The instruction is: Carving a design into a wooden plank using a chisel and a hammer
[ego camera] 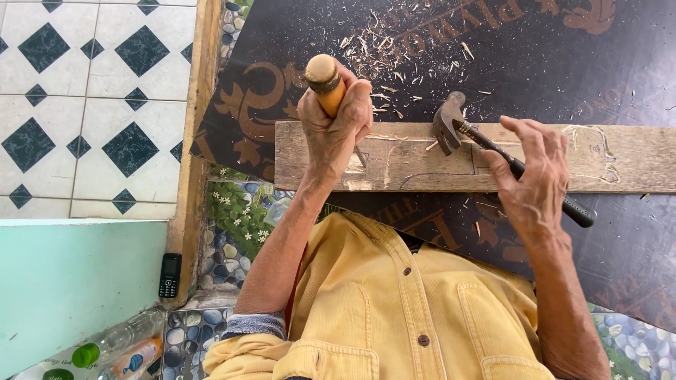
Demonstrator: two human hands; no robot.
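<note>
My left hand is shut around a chisel with an orange wooden handle, held upright. Its thin blade meets a weathered wooden plank near the plank's left end, where pencil lines and a cut notch show. A claw hammer lies across the plank, head down on the wood. Its black handle runs to the lower right under my right hand. That hand rests over the handle with fingers stretched and apart. The plank lies on a dark printed plywood sheet.
Wood shavings are scattered on the plywood beyond the plank. To the left are a wooden border strip and a tiled floor. A small black phone and plastic bottles lie at the lower left beside a pale green surface.
</note>
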